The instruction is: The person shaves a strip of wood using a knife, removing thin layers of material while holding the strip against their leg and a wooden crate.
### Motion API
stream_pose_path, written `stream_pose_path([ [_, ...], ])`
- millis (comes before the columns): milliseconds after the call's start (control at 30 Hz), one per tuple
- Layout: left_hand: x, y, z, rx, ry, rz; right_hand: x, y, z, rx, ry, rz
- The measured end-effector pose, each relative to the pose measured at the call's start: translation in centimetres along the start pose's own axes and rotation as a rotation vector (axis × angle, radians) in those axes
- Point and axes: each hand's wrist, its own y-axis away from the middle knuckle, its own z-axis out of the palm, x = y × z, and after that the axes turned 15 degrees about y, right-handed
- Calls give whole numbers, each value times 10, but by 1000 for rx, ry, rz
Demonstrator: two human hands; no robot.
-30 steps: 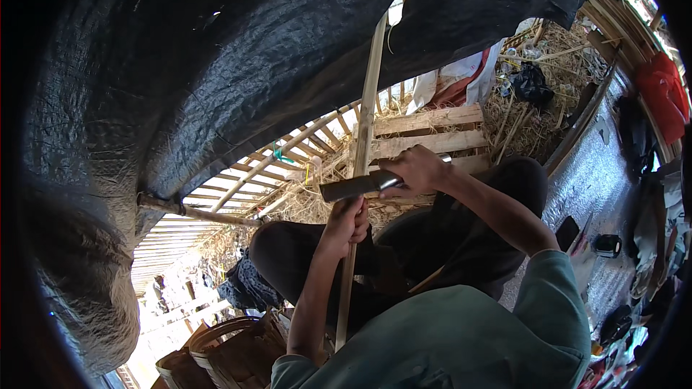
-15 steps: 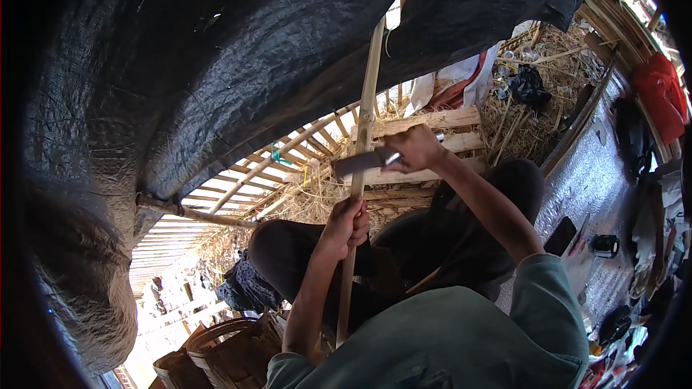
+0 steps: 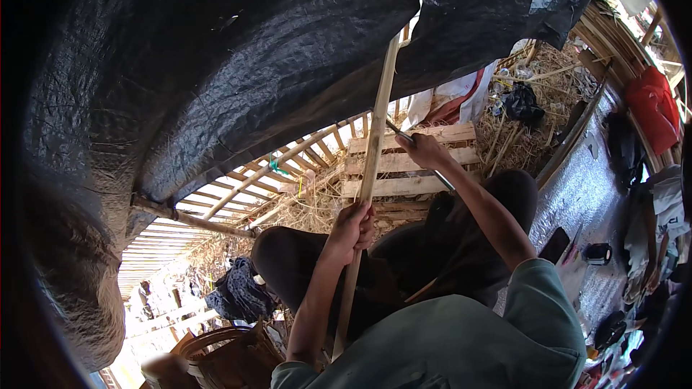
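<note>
A long, pale bamboo strip [image 3: 378, 130] slants up from beside my body toward the dark plastic sheet. My left hand [image 3: 350, 230] is closed around its lower part, in front of my knees. In my closed right hand [image 3: 425, 151], just right of the strip, is a broad-bladed knife [image 3: 396, 130]. Its blade shows nearly edge-on with the tip end close to the strip; I cannot tell whether they touch. The handle's end pokes out below my right hand.
A wooden slatted crate [image 3: 411, 163] stands beyond my knees, with straw around it. Black plastic sheeting [image 3: 238, 86] hangs overhead and left. Bamboo slat fencing [image 3: 245, 180] runs at left, woven baskets [image 3: 223, 353] lower left. A phone [image 3: 554, 246] and tape measure [image 3: 597, 253] lie on a silvery mat.
My right hand has moved slightly up, and the knife has turned from broadside across the strip to edge-on at its right. The strip's upper end has shifted right and down in view.
</note>
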Motion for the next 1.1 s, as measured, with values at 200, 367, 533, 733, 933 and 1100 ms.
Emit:
stream_pose_path([
  [200,-4,-2,-11,60,-54,83,13,4,-19,-135,-499,137],
  [367,-6,-1,-13,72,6,79,3,21,-32,-32,-373,103],
  [533,-5,-6,-9,54,58,48,1,29,-57,49,-119,70],
  [733,-3,-8,-2,53,13,48,20,29,-60,192,47,147],
  [933,-6,-12,-7,111,-55,127,23,36,-80,217,-126,92],
  [1100,-8,-16,-9,122,7,110,-4,51,-65,142,-70,-192],
])
